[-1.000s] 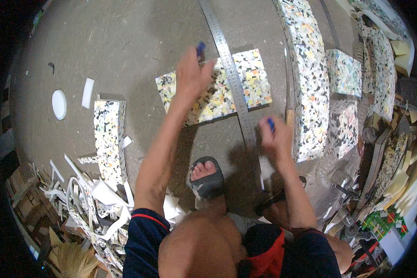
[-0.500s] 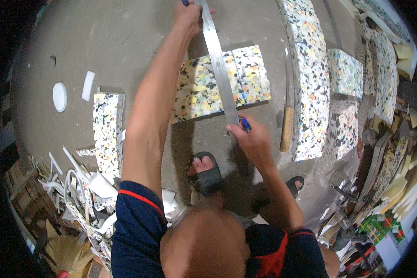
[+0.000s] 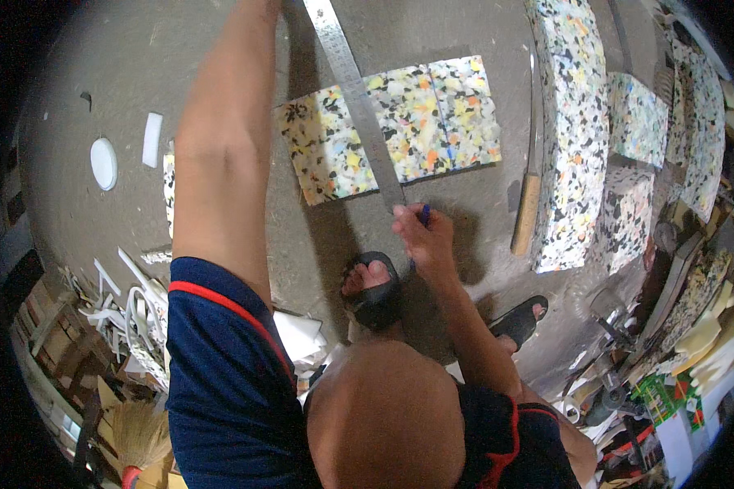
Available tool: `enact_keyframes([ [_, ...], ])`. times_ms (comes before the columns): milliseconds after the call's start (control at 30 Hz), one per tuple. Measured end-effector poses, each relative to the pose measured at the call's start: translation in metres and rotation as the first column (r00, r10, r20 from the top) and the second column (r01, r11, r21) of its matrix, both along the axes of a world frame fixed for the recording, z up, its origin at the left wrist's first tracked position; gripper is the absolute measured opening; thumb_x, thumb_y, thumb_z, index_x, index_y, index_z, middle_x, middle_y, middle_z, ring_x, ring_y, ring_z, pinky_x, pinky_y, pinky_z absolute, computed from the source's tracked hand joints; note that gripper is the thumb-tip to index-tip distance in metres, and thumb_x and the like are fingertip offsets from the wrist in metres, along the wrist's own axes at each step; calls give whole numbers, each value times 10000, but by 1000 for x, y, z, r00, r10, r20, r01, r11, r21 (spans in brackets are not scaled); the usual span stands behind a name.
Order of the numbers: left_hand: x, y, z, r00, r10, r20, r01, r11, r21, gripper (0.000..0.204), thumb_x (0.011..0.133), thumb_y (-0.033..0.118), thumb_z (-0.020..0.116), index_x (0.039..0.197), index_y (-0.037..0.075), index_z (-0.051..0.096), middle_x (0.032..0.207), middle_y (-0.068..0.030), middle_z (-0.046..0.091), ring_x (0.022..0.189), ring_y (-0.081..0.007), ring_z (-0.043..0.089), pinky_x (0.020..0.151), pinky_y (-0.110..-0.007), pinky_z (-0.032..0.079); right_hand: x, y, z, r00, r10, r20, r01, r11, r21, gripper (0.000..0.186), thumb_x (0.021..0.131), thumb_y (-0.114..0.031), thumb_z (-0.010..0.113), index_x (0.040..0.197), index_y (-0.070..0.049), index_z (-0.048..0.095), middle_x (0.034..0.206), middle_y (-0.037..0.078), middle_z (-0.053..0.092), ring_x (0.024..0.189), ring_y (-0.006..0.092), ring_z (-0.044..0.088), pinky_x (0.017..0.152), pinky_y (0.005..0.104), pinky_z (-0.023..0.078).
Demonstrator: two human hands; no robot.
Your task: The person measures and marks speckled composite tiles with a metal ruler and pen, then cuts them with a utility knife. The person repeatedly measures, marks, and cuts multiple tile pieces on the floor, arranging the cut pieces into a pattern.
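Blue pen pinched in right hand at near end of steel ruler laid across speckled foam sheet. Left hand out of frame, state can't be told. Ruler should be kept pinned, line drawn w/ steady pressure along edge.

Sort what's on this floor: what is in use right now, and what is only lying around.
In use:
- metal ruler, laid across the foam
- speckled foam sheet under it
- blue pen in the right hand, at the ruler's near end
- left hand: out of view past the top edge

Lying around:
- knife
- foam slab
- white disc
- white offcuts
- broom
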State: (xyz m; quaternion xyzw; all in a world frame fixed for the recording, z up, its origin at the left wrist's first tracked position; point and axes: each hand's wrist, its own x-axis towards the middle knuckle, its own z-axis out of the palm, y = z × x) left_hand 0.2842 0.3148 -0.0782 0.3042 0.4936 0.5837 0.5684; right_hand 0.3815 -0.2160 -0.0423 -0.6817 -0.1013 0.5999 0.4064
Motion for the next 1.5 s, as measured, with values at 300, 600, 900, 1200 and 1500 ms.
enact_keyframes([
  [300, 11, 0, 12, 996, -87, 34, 92, 978, -188, 235, 959, 97, 461, 1127, 6, 598, 788, -170, 648, 602, -344, 647, 526, -552, 555, -23, 31, -5, 993, -118, 19, 119, 989, -90, 320, 937, -274, 744, 715, -60, 657, 574, -44, 547, 479, 45, 445, 450, 239, 319],
  [600, -13, 17, -34, 980, -149, 132, 171, 969, -177, 264, 1002, 161, 466, 1209, 4, 512, 898, -198, 650, 684, -377, 655, 601, -547, 577, -31, 44, -5, 982, -87, 169, 116, 979, -169, 314, 926, -226, 755, 702, -33, 651, 577, -26, 568, 480, 56, 469, 448, 230, 327],
  [900, -28, 30, -72, 960, -232, 159, 250, 963, -101, 249, 1013, 138, 451, 1194, -25, 508, 855, -184, 657, 689, -337, 667, 605, -494, 594, -29, 40, -10, 985, -49, 164, 72, 988, -137, 322, 925, -225, 755, 701, -24, 641, 576, -23, 549, 471, 57, 453, 442, 230, 312],
  [1200, -10, 9, -49, 952, -214, 221, 246, 961, -125, 205, 972, 97, 497, 1142, -12, 530, 832, -163, 643, 648, -320, 646, 566, -478, 582, -27, 41, -7, 992, -66, 103, 77, 990, -115, 310, 924, -240, 748, 713, -32, 655, 589, -33, 557, 499, 55, 466, 467, 240, 333],
  [1500, 4, -19, -52, 933, -344, 107, 355, 928, -110, 210, 993, 109, 531, 1183, 21, 513, 1007, -211, 672, 865, -371, 700, 694, -533, 610, -28, 40, -4, 987, -69, 144, 81, 993, -83, 349, 919, -277, 739, 696, -13, 694, 586, 12, 632, 537, 101, 535, 519, 303, 400],
])
